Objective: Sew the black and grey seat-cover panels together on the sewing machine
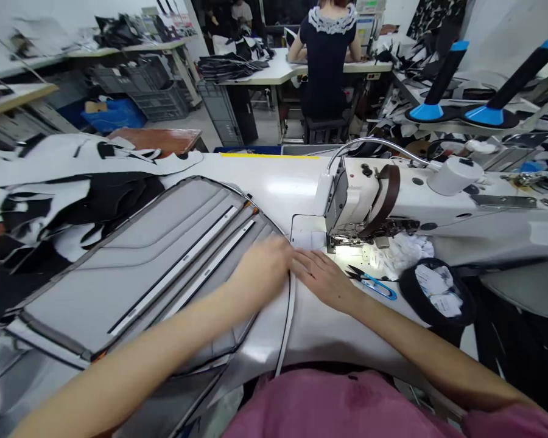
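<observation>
A grey padded fabric panel (132, 234) with dark edging and two white strips lies on the sewing machine table, left of the machine. My left hand (265, 267), smeared by motion, is closed at the panel's right edge. My right hand (324, 277) meets it there, fingers bent together and pointing left. A narrow pale piping strip (285, 334) runs from the table's front edge up to both hands, which pinch it at the panel's edge. Their fingertips overlap and are partly hidden. Just beyond my right hand is the sewing machine (354, 201), its needle area lit.
Blue-handled thread snips (372, 284) lie right of my right hand, near a black round container (438, 295) with white labels. White scraps (408, 252) lie under the machine arm. Black and white fabric pieces (68, 207) are heaped at left. A person (329, 61) sits at a table ahead.
</observation>
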`<control>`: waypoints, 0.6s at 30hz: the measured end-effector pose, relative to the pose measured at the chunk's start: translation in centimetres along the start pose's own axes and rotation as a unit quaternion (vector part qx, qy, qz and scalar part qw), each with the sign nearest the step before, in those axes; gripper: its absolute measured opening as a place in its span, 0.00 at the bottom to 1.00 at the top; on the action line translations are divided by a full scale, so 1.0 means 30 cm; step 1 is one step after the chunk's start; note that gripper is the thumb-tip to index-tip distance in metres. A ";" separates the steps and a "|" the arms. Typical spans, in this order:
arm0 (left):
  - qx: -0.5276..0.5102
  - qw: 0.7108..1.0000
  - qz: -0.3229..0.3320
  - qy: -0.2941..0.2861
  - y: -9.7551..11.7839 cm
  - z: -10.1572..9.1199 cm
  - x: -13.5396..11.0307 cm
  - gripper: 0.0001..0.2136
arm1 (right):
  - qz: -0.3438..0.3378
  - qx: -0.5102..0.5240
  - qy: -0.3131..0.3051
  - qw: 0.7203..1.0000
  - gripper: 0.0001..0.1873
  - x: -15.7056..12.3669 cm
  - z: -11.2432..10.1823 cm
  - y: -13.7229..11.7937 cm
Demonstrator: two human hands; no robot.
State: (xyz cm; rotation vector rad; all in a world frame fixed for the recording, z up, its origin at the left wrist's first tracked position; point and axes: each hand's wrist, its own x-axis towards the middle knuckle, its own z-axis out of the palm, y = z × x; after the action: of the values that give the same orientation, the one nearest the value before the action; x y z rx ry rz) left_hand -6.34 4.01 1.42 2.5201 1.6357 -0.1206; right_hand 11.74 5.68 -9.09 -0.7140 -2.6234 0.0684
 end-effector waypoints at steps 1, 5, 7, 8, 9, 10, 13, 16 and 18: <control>0.030 0.997 -0.054 0.050 -0.074 -0.010 0.021 0.15 | 0.030 0.025 0.012 0.999 0.20 0.052 0.011 -0.004; 0.102 0.966 -0.175 0.160 -0.342 -0.036 0.104 0.24 | 0.290 0.155 -0.022 0.944 0.17 0.230 0.045 0.009; 0.109 0.938 -0.277 0.178 -0.432 -0.041 0.117 0.30 | 0.358 0.199 -0.061 0.910 0.15 0.284 0.066 0.015; 0.107 0.925 -0.319 0.177 -0.465 -0.043 0.117 0.33 | 0.370 0.214 -0.070 0.901 0.13 0.297 0.079 0.014; 0.102 0.918 -0.344 0.168 -0.489 -0.045 0.115 0.35 | 0.376 0.224 -0.070 0.896 0.11 0.299 0.091 0.010; 0.098 0.919 -0.350 0.153 -0.505 -0.047 0.114 0.35 | 0.384 0.233 -0.065 0.891 0.11 0.292 0.102 0.003; 0.109 0.942 -0.296 0.113 -0.502 -0.057 0.142 0.32 | 0.422 0.275 -0.052 0.862 0.13 0.226 0.122 -0.021; 0.154 0.958 -0.210 0.118 -0.423 -0.067 0.247 0.28 | 0.471 0.334 -0.045 0.815 0.16 0.136 0.120 -0.041; 0.176 0.967 -0.152 0.106 -0.340 -0.070 0.354 0.24 | 0.502 0.389 -0.053 0.771 0.17 0.086 0.109 -0.050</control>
State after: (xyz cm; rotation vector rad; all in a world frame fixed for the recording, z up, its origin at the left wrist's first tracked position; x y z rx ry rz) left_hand -11.34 18.01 1.28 2.5773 2.2624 -0.1936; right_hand 7.68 5.86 -10.83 -1.6471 -1.6763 1.4109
